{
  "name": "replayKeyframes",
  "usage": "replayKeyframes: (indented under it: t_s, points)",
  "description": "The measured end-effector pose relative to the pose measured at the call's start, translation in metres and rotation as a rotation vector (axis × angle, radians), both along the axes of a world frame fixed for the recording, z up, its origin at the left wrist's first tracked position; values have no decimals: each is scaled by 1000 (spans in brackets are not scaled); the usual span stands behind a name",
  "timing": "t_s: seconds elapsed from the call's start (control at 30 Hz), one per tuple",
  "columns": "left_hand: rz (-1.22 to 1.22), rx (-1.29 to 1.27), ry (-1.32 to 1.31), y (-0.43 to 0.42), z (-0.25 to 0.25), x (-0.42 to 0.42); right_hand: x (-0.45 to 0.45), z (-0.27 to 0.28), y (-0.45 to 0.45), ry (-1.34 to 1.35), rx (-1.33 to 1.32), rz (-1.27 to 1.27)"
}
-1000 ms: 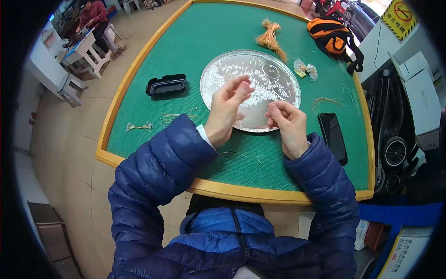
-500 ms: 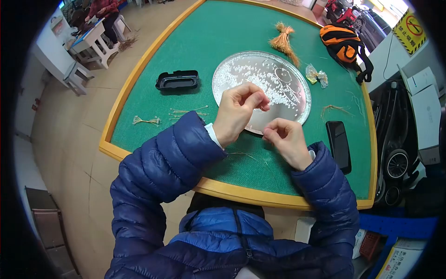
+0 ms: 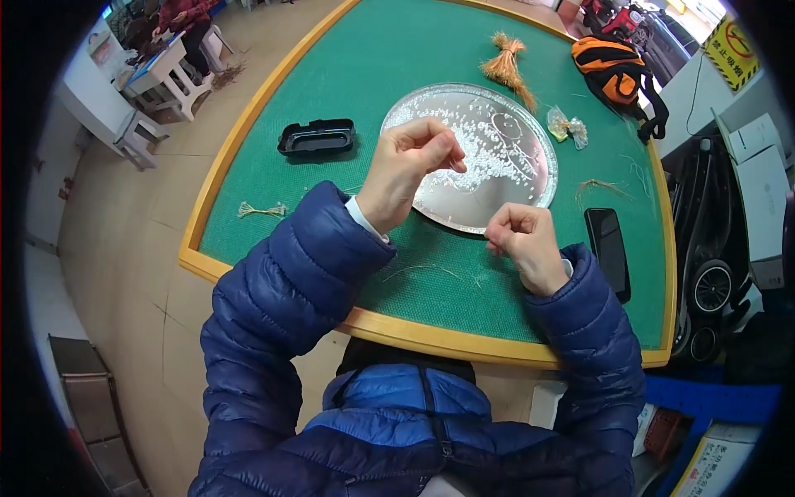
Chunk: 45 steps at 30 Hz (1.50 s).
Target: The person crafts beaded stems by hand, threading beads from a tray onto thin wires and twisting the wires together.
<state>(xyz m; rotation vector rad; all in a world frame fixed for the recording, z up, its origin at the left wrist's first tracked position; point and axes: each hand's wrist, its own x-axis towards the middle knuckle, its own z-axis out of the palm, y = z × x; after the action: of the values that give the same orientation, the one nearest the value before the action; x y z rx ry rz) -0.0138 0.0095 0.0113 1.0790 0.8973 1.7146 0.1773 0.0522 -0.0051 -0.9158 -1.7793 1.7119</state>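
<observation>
beads (image 3: 482, 153), tiny and white, strewn unevenly across the round silver tray (image 3: 476, 207), sparser toward its shiny near side; left hand (image 3: 406, 166) above the tray's left side, right hand (image 3: 530, 242) by its near rim, both with thumb and fingers pinched together, anything between too small to tell.

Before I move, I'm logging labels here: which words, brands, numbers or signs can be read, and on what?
"禁止吸烟": yellow sign, upper right, below a red-ringed no-smoking symbol.
Lower-right box: Chinese print, too blurred to quote surely.
White carton, right side: marks too small to read.
</observation>
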Motion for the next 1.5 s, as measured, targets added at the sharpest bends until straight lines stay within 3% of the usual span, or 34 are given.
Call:
replayKeyframes:
  t_s: [0.13,0.3,0.43,0.5,0.53,0.6,0.67,0.7,0.77,0.97,1.27,1.33,1.37,1.43,1.5]
  points:
    - [2,-12,-17,-1,1,-1,0,-1,-1,-20,-16,-4]
    - [-20,-95,-245,1,13,11,-10,2,-14,14,123,-8]
    - [-422,-116,-501,-2,13,-3,-11,8,-13,55,443,63]
    - [-360,-30,-287,-3,21,-13,-6,-1,10,176,576,-129]
    - [-363,-32,-293,-6,29,-13,-1,4,22,93,651,-206]
    - [0,-26,273,-17,41,-13,9,6,43,-101,856,-363]
    - [262,160,709,-11,31,-4,16,-2,59,-209,954,-337]
    - [268,156,699,-9,23,0,19,-8,66,-309,1048,-317]
    - [312,173,917,-9,6,9,21,-19,73,-508,1229,-276]
    - [328,172,999,-11,-19,22,13,-26,74,-497,1100,-244]
    - [362,127,1010,-11,-17,26,5,-29,81,-453,1225,-207]
    - [359,146,1001,-12,-13,27,1,-13,65,-307,882,-156]
    - [358,159,985,-14,-11,28,-1,-5,54,-303,885,-159]
    - [356,180,948,-15,-9,30,-3,3,32,289,-61,24]
    - [346,193,913,-15,-8,33,-6,-3,22,452,-159,122]
